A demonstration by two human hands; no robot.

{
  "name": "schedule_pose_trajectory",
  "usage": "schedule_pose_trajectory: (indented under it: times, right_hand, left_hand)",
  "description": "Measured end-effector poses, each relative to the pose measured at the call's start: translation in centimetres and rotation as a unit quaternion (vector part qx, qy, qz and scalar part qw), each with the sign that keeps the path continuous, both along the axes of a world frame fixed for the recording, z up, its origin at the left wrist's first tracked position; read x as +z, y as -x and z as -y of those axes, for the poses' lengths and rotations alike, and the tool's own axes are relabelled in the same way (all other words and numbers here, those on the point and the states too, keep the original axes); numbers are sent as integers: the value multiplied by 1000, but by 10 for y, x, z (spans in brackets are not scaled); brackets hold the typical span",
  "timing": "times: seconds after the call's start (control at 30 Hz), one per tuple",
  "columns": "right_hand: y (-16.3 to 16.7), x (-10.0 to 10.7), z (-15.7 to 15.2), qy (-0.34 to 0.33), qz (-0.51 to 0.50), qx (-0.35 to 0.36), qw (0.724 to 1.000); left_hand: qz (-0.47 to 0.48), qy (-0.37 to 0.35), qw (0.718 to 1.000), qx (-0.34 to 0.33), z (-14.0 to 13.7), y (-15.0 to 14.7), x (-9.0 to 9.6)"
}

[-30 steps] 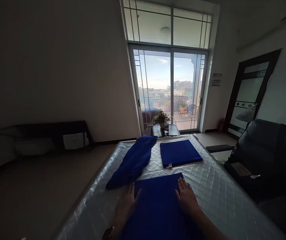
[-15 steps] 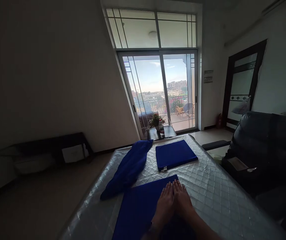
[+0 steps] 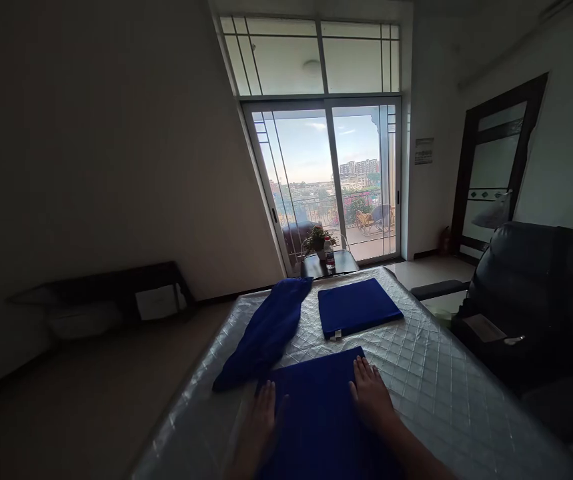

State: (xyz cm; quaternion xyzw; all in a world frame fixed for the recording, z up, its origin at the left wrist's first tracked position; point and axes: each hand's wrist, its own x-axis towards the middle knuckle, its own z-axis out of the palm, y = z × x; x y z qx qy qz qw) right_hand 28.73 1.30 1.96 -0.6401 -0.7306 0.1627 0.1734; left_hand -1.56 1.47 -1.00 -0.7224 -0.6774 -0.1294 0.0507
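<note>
A blue folded cloth [image 3: 316, 413] lies flat in front of me on the silver quilted table cover [image 3: 441, 373]. At its left edge is my left hand [image 3: 263, 413], slightly blurred, fingers stretched out and holding nothing. My right hand [image 3: 370, 393] rests flat by the cloth's upper right corner, fingers extended. Farther back sits a second blue cloth [image 3: 359, 307], folded into a neat rectangle with a small white tag on its near edge. To the left lies a loose, crumpled blue cloth [image 3: 269, 330], its lower end close to the cloth under my hands.
Beyond the covered surface stands a small dark chair [image 3: 330, 265] bearing a potted plant [image 3: 317, 239] and a bottle [image 3: 329, 255]. A black leather armchair [image 3: 526, 287] is on the right. A dark low shelf [image 3: 116, 287] stands along the left wall. Sliding glass doors [image 3: 293, 167] are behind.
My hands were side by side near the cloth's upper right corner. The left hand has moved across to the left edge; the right stays near that corner. The view has shifted slightly.
</note>
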Motion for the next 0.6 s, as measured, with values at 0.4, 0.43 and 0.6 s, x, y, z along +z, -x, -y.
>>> schedule_pose_trajectory:
  times: [0.4, 0.43, 0.6]
  right_hand:
    - [7, -1, 0, -8, 48, -18, 999]
    - [8, 0, 1, -9, 53, -18, 998]
    - [12, 4, 3, -16, 82, -19, 996]
  left_hand:
    - [70, 13, 996, 50, 12, 22, 1]
    - [79, 6, 996, 49, 11, 24, -1]
    - [102, -2, 994, 33, 12, 27, -2]
